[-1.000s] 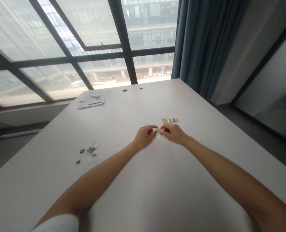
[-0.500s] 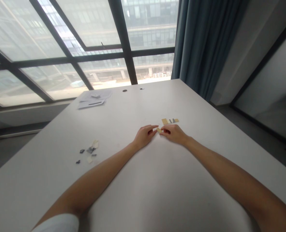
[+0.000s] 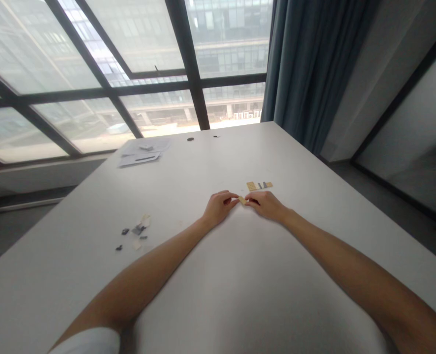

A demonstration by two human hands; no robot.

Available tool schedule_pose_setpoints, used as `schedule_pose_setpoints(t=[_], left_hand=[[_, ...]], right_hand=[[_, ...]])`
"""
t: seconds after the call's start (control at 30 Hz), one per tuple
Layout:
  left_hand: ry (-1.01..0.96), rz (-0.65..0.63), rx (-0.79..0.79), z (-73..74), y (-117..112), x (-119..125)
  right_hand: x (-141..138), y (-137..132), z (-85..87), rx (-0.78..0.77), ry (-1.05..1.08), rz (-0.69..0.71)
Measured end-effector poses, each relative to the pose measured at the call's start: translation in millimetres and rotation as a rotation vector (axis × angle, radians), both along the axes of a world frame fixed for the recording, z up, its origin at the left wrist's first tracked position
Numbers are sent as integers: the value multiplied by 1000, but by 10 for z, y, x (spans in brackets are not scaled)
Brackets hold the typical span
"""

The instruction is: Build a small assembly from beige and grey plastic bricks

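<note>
A small flat yellow piece (image 3: 242,200) is pinched between my two hands near the middle of the table. My left hand (image 3: 219,206) grips its left side with thumb and fingertips. On the other side, my right hand (image 3: 265,204) has its fingertips closed on the same piece. Just beyond my right hand lies a row of small flat parts (image 3: 252,186), yellow, white and grey. They are too small to name exactly.
Several small grey, black and cream pieces (image 3: 138,229) lie scattered left of my left forearm. Papers (image 3: 140,160) with a small white item on top rest at the far left of the white table (image 3: 210,167). Windows and a blue curtain (image 3: 306,69) stand beyond.
My left fingers have closed in slightly on the yellow piece. Otherwise both hands stay in nearly the same place.
</note>
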State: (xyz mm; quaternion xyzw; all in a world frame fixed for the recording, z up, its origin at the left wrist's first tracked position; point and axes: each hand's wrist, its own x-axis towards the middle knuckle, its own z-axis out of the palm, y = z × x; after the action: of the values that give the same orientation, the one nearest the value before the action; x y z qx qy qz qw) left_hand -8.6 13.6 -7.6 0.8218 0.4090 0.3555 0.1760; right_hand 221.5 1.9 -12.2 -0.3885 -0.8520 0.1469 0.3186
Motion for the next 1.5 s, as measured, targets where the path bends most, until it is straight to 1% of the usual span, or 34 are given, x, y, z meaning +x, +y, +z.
schedule_pose_setpoints(t=[0.1,0.17,0.23,0.33,0.4,0.47,0.53,0.77,0.9,1.0,1.1,1.33,1.5], left_hand=[[-28,10,-18,-7,13,-9],[-39,10,-44,8,21,-16],[-38,1,-80,46,31,-22],[-39,-12,-139,131,46,-23],[-43,-14,-159,184,56,-10],[-38,-10,-159,217,69,21],[-17,-14,-160,222,92,72],[140,-99,-90,124,260,337],[179,-85,-93,82,365,431],[208,-74,-100,73,414,464],[224,-66,-103,70,442,479],[251,-40,-99,56,462,463],[264,-56,-95,50,469,448]], right_hand=[[-11,-17,11,-12,-1,-12],[-26,-24,63,-34,-7,-22],[-42,-28,162,-90,-17,-25],[-53,-34,355,-200,-28,-3],[-46,-42,458,-224,-36,-3],[-24,-54,505,-209,-49,-29],[16,-69,488,-199,-74,-63],[239,-85,265,-213,-129,-183],[279,-49,242,-198,-176,-247],[260,-15,255,-205,-234,-304],[242,11,259,-215,-251,-330],[209,41,217,-221,-243,-336],[231,31,177,-226,-177,-318]])
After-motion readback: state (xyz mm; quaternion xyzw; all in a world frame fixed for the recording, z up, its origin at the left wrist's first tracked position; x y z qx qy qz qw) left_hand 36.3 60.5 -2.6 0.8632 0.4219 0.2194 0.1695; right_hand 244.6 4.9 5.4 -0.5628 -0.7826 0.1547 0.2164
